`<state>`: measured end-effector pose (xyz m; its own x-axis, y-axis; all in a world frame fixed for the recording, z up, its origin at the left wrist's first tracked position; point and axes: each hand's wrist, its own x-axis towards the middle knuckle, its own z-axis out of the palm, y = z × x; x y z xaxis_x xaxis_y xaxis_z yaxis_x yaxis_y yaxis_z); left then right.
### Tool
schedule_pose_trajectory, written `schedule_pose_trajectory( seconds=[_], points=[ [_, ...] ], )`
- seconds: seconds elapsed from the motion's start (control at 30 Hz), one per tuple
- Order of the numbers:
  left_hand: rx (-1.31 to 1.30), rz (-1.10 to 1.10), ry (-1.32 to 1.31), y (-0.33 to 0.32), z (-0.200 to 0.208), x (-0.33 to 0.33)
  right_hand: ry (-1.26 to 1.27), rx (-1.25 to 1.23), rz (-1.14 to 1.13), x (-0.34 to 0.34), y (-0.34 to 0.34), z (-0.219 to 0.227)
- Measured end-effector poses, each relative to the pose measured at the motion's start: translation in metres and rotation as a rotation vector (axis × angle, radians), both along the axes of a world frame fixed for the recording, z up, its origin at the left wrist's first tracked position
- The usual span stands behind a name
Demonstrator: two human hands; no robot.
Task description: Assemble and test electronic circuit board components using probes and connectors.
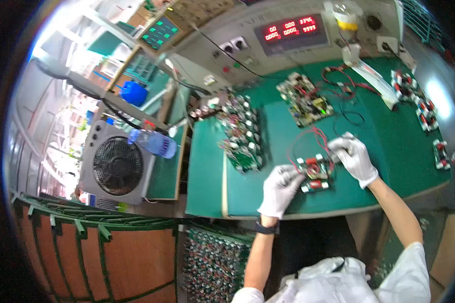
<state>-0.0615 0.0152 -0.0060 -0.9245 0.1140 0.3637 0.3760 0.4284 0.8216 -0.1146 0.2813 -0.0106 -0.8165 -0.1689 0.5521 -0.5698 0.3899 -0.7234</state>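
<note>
A small circuit board with red and white components lies on the green mat near the front edge of the bench. My left hand, in a white glove, is at the board's left side with its fingers pinched together at the edge. My right hand, gloved too, is closed at the upper right side of the board, its fingers curled. Thin red wires loop over the board and run down toward both hands' fingertips. What each pinch holds is too small to tell.
Behind the board lies a larger circuit board with a green light and tangled leads. Several boards stand in a row at left; others lie at right. A panel with a red display backs the bench. A fan stands left.
</note>
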Motion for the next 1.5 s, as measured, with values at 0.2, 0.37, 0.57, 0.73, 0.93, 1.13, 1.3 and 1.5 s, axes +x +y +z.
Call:
schedule_pose_trajectory(
  seconds=[0.2,0.37,0.57,0.73,0.93,1.13,1.3,1.5],
  points=[
    [0.037,0.017,-0.058,-0.018,0.011,-0.003,-0.336,-0.407,0.18,-0.006,-0.021,0.004],
    [-0.03,0.017,-0.071,-0.017,-0.004,-0.008,-0.191,-0.128,0.244,-0.006,-0.008,0.0],
    [-0.083,0.008,-0.01,-0.015,-0.008,-0.002,-0.055,-0.035,0.267,0.003,-0.005,0.002],
    [-0.133,-0.007,-0.043,-0.012,-0.002,-0.009,-0.181,-0.036,0.31,-0.002,-0.004,0.002],
    [-0.039,0.072,-0.02,-0.024,0.021,-0.01,-0.067,-0.088,0.323,-0.014,-0.028,0.012],
    [-0.028,0.013,-0.005,0.004,0.003,0.002,-0.292,-0.107,0.292,0.019,0.003,0.018],
    [-0.116,0.038,-0.027,-0.014,0.011,0.008,-0.152,-0.111,0.323,0.012,-0.015,0.01],
    [-0.024,-0.005,0.01,-0.006,0.003,-0.007,0.001,-0.145,0.143,0.005,0.006,0.008]
  ],
)
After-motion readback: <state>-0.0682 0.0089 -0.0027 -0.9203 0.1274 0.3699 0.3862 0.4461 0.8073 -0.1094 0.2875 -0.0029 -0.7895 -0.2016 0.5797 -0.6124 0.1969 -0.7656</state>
